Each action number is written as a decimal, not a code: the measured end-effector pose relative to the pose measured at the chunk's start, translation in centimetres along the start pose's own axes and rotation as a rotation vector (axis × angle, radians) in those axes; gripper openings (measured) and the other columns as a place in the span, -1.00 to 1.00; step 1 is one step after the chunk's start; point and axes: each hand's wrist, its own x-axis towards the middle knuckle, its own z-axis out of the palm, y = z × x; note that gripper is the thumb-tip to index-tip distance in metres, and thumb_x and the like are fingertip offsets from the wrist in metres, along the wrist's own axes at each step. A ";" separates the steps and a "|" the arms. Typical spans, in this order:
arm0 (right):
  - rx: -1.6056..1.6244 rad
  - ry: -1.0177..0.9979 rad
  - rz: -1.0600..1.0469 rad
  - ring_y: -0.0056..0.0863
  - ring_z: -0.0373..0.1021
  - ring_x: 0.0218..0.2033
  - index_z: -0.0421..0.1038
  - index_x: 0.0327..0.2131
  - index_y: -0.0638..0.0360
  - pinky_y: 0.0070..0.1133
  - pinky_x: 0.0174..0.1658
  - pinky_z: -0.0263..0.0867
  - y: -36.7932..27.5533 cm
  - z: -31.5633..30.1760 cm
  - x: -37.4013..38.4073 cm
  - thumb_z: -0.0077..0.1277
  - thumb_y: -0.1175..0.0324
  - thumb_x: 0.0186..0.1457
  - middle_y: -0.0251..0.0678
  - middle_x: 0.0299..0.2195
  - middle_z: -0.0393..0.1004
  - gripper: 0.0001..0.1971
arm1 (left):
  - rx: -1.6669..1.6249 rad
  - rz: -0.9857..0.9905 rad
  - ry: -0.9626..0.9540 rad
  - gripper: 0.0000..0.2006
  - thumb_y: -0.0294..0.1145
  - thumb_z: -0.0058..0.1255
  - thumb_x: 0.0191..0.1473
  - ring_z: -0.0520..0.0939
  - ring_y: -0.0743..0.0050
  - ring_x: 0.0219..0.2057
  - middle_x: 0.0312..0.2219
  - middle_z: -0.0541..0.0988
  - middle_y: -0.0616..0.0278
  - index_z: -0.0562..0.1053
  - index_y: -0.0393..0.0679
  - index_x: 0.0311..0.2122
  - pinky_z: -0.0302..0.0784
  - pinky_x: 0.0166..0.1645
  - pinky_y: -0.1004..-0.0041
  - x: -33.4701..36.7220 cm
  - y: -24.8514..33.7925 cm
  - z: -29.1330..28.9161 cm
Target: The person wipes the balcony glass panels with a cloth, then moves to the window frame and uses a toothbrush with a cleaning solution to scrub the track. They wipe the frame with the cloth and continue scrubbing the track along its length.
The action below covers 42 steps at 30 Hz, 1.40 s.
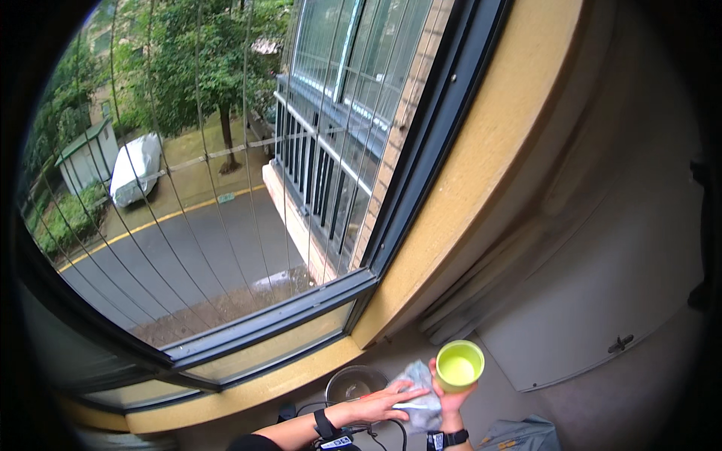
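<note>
R hand (453, 399): fingers curled round lime-green cup (460, 367), open top facing the cam. L hand (377, 404): fingers nearly straight, slightly spread, on crumpled grey cloth (418, 376) just L of cup; can't tell if they grip it. Round see-thru basin (347, 387) nr, L of cloth. Grey fabric (526, 436) lower R. Window frame (274, 319) upper L, w/ thin vertical wires (199, 98) outside.

Dark marks, possibly digits, on a white wrist tag (336, 443).

1 yellow-green cup (459, 366), mouth up, beside 1 crumpled grey cloth (418, 373).
</note>
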 end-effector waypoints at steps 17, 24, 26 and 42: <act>0.307 -0.153 -0.347 -0.47 0.34 -0.03 0.33 0.00 0.11 -0.05 0.06 0.07 -0.1 23.5 -2.0 -0.13 -0.31 -0.04 -0.29 0.00 0.36 -0.27 | 0.080 0.640 0.947 -0.60 -0.58 -0.04 -0.13 0.54 0.33 -0.18 -0.26 0.52 0.12 0.34 -0.26 -0.08 0.41 -0.02 0.38 10.6 22.0 -31.6; 0.349 -0.110 -0.369 -0.44 0.36 -0.10 0.35 0.00 0.04 -0.14 0.01 0.13 -0.2 21.4 -1.9 -0.11 -0.26 -0.01 -0.27 0.00 0.37 -0.34 | 0.704 0.735 1.198 -0.45 -0.35 0.13 -0.05 0.48 -0.15 -0.14 -0.14 0.45 -0.10 0.26 -0.12 0.08 0.38 0.00 0.09 27.9 33.8 -40.9; 0.347 -0.144 -0.364 -0.40 0.37 -0.10 0.36 0.01 0.01 -0.16 0.01 0.14 -0.5 20.9 -1.1 -0.11 -0.23 0.01 -0.25 0.01 0.38 -0.38 | 0.745 0.661 1.061 -0.38 -0.30 0.20 -0.12 0.48 -0.13 -0.06 -0.08 0.46 -0.12 0.25 -0.10 0.10 0.41 -0.01 0.15 29.5 33.0 -41.1; 0.388 -0.263 -0.197 -0.36 0.35 -0.10 0.34 0.02 0.10 -0.22 0.00 0.17 0.0 19.6 5.9 -0.05 -0.11 0.05 -0.20 0.05 0.34 -0.42 | 0.802 -0.262 0.519 -0.41 -0.26 0.15 -0.21 0.59 -0.26 -0.36 -0.38 0.55 -0.23 0.27 -0.24 -0.02 0.52 -0.22 0.04 14.1 -1.1 -29.8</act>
